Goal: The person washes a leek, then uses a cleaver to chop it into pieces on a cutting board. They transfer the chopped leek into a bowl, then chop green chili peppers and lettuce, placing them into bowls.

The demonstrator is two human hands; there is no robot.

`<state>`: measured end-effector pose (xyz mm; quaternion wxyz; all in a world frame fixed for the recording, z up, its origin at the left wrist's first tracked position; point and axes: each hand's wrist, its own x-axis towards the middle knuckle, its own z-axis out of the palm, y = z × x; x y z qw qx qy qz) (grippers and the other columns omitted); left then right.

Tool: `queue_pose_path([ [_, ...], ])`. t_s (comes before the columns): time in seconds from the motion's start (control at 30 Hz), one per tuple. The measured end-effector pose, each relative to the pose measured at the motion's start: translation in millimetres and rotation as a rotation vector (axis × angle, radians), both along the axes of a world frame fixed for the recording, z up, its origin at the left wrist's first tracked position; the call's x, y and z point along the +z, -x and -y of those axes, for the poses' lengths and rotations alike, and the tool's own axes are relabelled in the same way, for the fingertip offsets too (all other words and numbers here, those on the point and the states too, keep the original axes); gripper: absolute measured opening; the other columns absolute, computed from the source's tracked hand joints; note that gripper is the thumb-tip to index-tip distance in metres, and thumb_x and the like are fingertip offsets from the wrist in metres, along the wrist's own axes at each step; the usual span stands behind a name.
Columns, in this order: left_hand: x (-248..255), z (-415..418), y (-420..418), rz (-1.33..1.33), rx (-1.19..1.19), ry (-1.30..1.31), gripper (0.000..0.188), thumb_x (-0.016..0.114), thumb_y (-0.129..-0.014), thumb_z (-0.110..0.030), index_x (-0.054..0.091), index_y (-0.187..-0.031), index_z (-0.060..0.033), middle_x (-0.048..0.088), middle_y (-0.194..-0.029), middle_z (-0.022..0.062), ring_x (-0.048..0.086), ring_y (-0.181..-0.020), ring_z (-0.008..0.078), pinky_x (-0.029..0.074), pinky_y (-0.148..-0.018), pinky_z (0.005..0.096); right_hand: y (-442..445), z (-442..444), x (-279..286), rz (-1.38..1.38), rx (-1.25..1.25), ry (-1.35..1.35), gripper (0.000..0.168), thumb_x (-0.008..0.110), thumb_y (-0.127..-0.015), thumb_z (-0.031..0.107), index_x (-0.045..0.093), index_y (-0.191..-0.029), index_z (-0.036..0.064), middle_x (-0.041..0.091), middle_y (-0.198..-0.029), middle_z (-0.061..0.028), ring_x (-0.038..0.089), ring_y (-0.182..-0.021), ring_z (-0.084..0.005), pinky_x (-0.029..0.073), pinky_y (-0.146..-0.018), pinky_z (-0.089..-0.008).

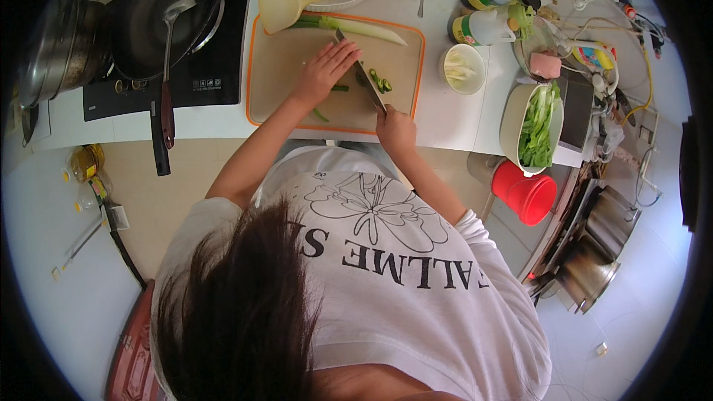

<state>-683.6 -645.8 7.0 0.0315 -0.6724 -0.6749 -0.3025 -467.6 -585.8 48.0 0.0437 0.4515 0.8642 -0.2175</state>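
My right hand [396, 131] grips the handle of a kitchen knife [367, 82]. Its blade slants up and left over a cutting board with an orange rim [278, 67]. Flat and with fingers stretched out, my left hand [326, 73] lies against the upper part of the blade; anything under the palm is hidden. Several sliced green pepper pieces [381, 82] rest right of the blade. Left of it are a green piece [340, 88] and a green stem end [320, 115]. A leek or large scallion stalk [367, 28] lies along the board's far side.
A pale spatula [281, 10] overlaps the board's far left corner. Leftward, a wok [145, 22] with a metal turner [167, 61] sits on the cooktop [223, 67]. To the right stand a bowl of pale slices [461, 71], a leafy-greens container [509, 128] and sauce jugs [473, 28].
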Motion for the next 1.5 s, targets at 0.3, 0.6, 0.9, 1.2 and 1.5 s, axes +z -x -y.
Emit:
queue_pose_path([
  [0.3, 29.8, 17.0, -6.1, 0.075, 0.145, 0.076, 0.061, 0.045, -0.079, 0.009, 0.047, -0.137, -0.0092, 0.045, -0.142, 0.0074, 0.041, -0.132, 0.0243, 0.034, -0.11, 0.0408, -2.4, 6.4, 3.1, -0.068, -0.096, 0.003, 0.02, 0.053, -0.089, 0.021, 0.065, -0.086, 0.004, 0.064, -0.07, -0.0206, 0.062, -0.065, -0.0392, 0.051, -0.061, -0.048],
  [0.6, 29.1, 43.3, -1.9, 0.369, 0.55, 0.054, 0.04, 0.052, -0.08, 0.005, 0.058, -0.117, -0.0075, 0.06, -0.117, 0.0086, 0.055, -0.11, 0.0279, 0.045, -0.091, 0.0395, -9.3, 3.9, 10.9, -0.231, -0.162, 0.2, 0.031, 0.059, -0.09, 0.028, 0.065, -0.082, -0.001, 0.06, -0.068, -0.024, 0.059, -0.065, -0.0424, 0.046, -0.059, -0.0473],
  [0.9, 6.1, 36.8, 17.6, 0.375, 0.387, 0.309, 0.023, 0.059, -0.078, 0.0, 0.062, -0.099, -0.0092, 0.062, -0.095, 0.0046, 0.057, -0.101, 0.0249, 0.048, -0.082, 0.0378, -29.8, -2.3, -4.0, -0.168, -0.222, 0.123, 0.036, 0.057, -0.09, 0.033, 0.064, -0.077, 0.0, 0.06, -0.067, -0.0246, 0.059, -0.066, -0.0438, 0.047, -0.061, -0.0495],
  [1.2, -20.9, 11.2, 34.1, 0.153, -0.111, 0.394, 0.014, 0.065, -0.068, -0.002, 0.064, -0.081, -0.0074, 0.059, -0.093, 0.0026, 0.055, -0.098, 0.0215, 0.05, -0.077, 0.0331, -37.0, -8.0, 19.1, -0.205, -0.174, 0.206, 0.034, 0.058, -0.09, 0.033, 0.067, -0.081, 0.003, 0.059, -0.062, -0.0224, 0.059, -0.061, -0.0415, 0.046, -0.056, -0.0473],
  [1.5, -17.1, -7.0, 21.5, 0.604, 0.232, 0.164, 0.021, 0.068, -0.075, -0.003, 0.061, -0.095, -0.0025, 0.059, -0.099, 0.0102, 0.061, -0.088, 0.0237, 0.053, -0.073, 0.0356, -60.6, -8.6, 23.1, -0.144, -0.016, 0.074, 0.027, 0.058, -0.09, 0.031, 0.068, -0.087, 0.006, 0.06, -0.062, -0.0183, 0.059, -0.059, -0.0384, 0.047, -0.054, -0.0456],
])
